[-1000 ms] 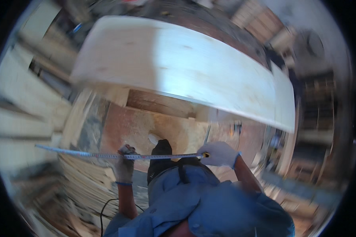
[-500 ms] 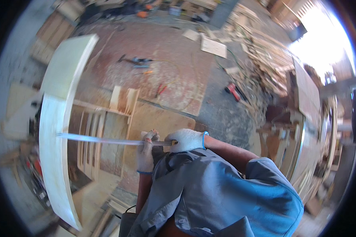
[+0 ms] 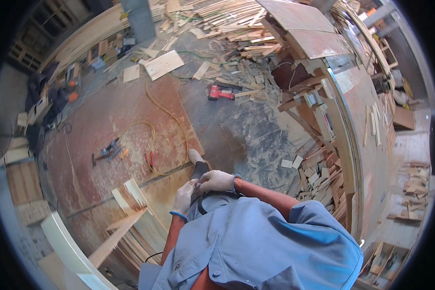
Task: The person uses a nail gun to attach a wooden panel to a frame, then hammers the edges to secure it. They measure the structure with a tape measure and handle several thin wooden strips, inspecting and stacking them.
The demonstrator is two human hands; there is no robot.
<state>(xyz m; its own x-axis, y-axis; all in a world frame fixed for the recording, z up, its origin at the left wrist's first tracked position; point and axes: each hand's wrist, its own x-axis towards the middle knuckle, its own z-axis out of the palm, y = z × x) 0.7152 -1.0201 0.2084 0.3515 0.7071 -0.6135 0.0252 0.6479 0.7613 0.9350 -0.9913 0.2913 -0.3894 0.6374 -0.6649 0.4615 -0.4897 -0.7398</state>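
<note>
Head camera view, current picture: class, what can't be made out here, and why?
Head view: anything the left hand and right hand may hold, covered by the hands themselves.
Head view: one end of the pale panel, cut off by the lower edge.
Head view: what the wooden box contains, too small to identify.

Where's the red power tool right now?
Head view, upper middle: the red power tool lies on the dark floor, right of the reddish board, by scrap wood.
</note>
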